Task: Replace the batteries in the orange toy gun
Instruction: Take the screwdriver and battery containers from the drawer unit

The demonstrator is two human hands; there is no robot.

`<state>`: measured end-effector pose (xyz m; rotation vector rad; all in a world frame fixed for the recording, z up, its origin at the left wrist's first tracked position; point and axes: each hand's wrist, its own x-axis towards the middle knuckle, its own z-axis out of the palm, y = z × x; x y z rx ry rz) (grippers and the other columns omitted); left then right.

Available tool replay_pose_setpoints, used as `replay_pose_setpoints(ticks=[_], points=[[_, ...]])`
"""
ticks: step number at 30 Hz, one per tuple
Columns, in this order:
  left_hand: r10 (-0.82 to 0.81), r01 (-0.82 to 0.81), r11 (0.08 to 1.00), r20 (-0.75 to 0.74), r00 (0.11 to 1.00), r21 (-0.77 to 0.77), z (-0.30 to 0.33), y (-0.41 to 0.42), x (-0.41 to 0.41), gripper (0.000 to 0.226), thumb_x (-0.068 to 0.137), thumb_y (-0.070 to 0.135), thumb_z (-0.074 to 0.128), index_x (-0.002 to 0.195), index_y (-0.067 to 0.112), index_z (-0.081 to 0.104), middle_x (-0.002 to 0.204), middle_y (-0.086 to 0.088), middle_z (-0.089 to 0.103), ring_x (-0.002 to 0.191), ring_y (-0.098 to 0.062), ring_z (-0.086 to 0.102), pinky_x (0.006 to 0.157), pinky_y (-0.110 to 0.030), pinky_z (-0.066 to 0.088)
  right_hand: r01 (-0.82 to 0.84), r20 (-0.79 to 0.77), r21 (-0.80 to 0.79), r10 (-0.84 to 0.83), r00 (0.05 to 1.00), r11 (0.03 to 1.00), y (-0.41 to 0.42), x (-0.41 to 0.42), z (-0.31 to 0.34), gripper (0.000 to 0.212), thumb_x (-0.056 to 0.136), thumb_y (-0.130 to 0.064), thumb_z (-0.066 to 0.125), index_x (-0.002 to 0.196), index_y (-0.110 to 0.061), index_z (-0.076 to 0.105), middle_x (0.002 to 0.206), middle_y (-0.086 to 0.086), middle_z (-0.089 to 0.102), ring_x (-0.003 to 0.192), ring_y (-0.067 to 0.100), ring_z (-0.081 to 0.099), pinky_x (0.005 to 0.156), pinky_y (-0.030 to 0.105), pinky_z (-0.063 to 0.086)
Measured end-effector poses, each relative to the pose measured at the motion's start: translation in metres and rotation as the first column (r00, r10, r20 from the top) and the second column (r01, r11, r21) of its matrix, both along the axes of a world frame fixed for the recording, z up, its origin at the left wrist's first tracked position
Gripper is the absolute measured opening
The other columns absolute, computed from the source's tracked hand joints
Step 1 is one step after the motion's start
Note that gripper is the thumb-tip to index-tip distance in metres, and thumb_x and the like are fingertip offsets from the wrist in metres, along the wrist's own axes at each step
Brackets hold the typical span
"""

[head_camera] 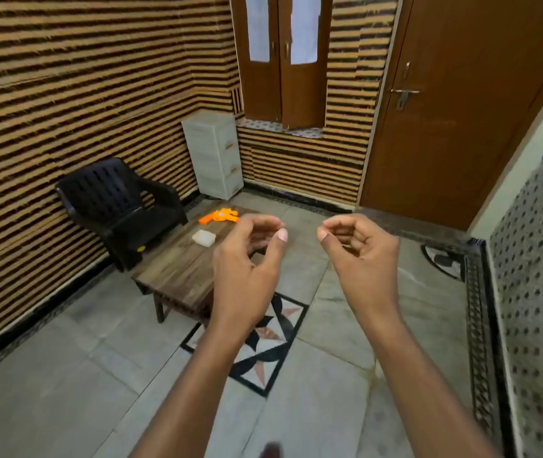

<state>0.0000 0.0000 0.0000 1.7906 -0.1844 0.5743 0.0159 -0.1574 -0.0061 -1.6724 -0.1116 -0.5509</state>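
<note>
You get even, soft indoor light with faint shadows — wide-angle bending curves the edges, and the striped wall [81,94] shimmers with moiré.

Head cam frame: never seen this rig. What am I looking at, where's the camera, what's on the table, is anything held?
There is no robot here. A person wears one wide-angle camera on the head, looking forward and down, so the two bare forearms reach in from the bottom edge. The left hand and the right hand are raised in the air with fingers loosely curled; neither holds anything.

Ahead stands a low brown wooden table on a tiled floor. On it lie the orange plastic toy gun and, nearer the camera, a small whitish translucent box; what it contains cannot be told. A black plastic chair stands left of the table, with a white drawer unit behind.
</note>
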Motion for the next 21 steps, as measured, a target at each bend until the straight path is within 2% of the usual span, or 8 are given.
replay_pose_setpoints(ticks=[4,8,11,15,21], points=[[0.026,-0.027,1.0,-0.053,0.998,-0.009,-0.015,-0.007,0.048,0.012,0.1,0.018,0.068,0.111,0.019,0.072,0.109,0.009,0.074,0.108,-0.01,0.07,0.095,-0.031,0.059,0.013,-0.047,0.017,-0.012,0.999,1.0,-0.005,0.049,-0.013,0.01,0.09,-0.011,0.077,0.096,-0.02,0.075,0.091,-0.007,0.075,0.089,0.009,0.072,0.08,0.021,0.059],[0.018,-0.022,0.998,-0.075,0.997,-0.053,-0.033,-0.009,0.115,0.012,0.1,0.021,0.069,0.111,0.02,0.072,0.107,0.008,0.074,0.107,-0.013,0.071,0.094,-0.042,0.06,0.019,-0.05,0.012,-0.018,0.999,1.0,-0.007,0.115,-0.024,0.011,0.091,-0.011,0.076,0.098,-0.019,0.075,0.091,-0.007,0.074,0.09,0.007,0.071,0.079,0.018,0.057],[0.032,-0.042,0.995,-0.102,0.994,-0.089,-0.041,-0.011,0.178,0.011,0.1,0.022,0.07,0.111,0.021,0.072,0.105,0.007,0.074,0.105,-0.014,0.071,0.093,-0.044,0.06,0.035,-0.055,0.012,-0.034,0.998,0.999,-0.008,0.177,-0.028,0.012,0.091,-0.01,0.076,0.099,-0.019,0.075,0.092,-0.006,0.074,0.09,0.009,0.071,0.079,0.019,0.058],[0.033,-0.046,0.994,-0.13,0.991,-0.102,-0.043,-0.016,0.265,0.01,0.098,0.021,0.072,0.108,0.021,0.072,0.102,0.008,0.074,0.102,-0.012,0.071,0.092,-0.041,0.06,0.062,-0.089,0.033,-0.059,0.994,0.998,-0.014,0.257,-0.032,0.013,0.09,-0.008,0.076,0.098,-0.019,0.075,0.091,-0.005,0.074,0.089,0.009,0.071,0.079,0.019,0.057],[0.0,-0.011,0.998,-0.161,0.987,-0.068,-0.044,-0.041,0.384,0.01,0.098,0.02,0.072,0.108,0.022,0.071,0.102,0.009,0.074,0.1,-0.009,0.07,0.089,-0.028,0.058,0.089,-0.106,0.057,-0.083,0.991,0.994,-0.046,0.369,-0.038,0.012,0.091,-0.009,0.076,0.098,-0.019,0.075,0.091,-0.005,0.074,0.089,0.011,0.071,0.078,0.021,0.057]])
